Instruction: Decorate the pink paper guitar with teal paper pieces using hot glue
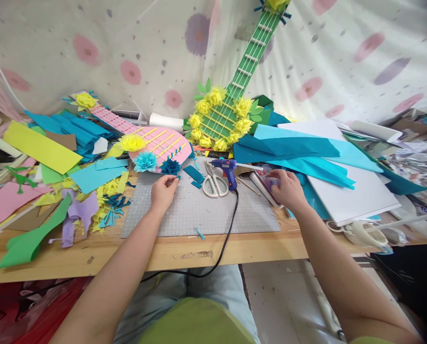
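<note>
Below the dark blue paper flower, my left hand is closed in a pinch, with a tiny bit of dark blue at its fingertips. The pink paper guitar lies just behind it, bearing a yellow flower and a light blue flower. My right hand rests with fingers apart on the phone at the mat's right side. Between my hands are white-handled scissors and a blue glue gun.
A grey cutting mat lies on the wooden table. The glue gun's black cord runs over the front edge. A green paper guitar leans at the back. Paper scraps crowd the left; blue sheets and white board lie right.
</note>
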`<state>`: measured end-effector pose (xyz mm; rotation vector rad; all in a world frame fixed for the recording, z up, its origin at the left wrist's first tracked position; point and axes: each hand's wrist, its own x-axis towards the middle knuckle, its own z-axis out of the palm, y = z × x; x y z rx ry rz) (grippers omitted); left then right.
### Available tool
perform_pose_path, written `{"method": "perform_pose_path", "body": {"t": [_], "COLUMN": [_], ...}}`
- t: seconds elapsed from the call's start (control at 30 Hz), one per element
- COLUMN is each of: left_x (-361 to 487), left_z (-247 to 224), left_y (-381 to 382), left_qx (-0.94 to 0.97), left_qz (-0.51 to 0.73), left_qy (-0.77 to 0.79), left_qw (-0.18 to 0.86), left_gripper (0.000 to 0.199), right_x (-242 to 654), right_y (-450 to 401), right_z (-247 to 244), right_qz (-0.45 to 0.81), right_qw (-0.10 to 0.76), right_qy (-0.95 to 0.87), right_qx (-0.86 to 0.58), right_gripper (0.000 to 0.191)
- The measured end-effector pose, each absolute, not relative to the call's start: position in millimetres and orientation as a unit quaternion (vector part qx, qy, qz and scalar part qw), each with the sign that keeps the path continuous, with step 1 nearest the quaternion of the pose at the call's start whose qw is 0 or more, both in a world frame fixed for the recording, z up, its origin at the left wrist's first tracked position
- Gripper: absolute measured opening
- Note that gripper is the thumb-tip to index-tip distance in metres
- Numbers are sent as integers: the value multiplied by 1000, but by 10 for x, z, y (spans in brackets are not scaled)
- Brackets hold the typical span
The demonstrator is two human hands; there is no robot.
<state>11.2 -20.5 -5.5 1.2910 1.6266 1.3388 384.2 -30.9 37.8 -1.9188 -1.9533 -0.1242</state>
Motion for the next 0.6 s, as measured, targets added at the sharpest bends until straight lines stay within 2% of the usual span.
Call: {"method": "perform_pose_path", "body": {"t": [0.17,0.3,0.43,0.6], "left_x": [116,147,186,195], "left_z": [-71,-23,70,129], "left_y": [-193,-208,-261,-296], "left_qx": [482,451,431,413], "left_qz": [520,544,568,588], "left_qy": [621,614,598,586], "left_qw": [335,352,367,374], "left_gripper": [23,23,21,19], "right_x": [3700,3321,2697,2008], "right_y": [-382,-529,-651,-556], "right_z": [526,607,561,461], "right_qz": [-46,77,262,354], "right_qw": [246,241,232,239], "right_qy": [-681,-709,-759,-767], "right_qx": [-689,-659,-549,-478], "right_gripper": [25,8,9,11]}}
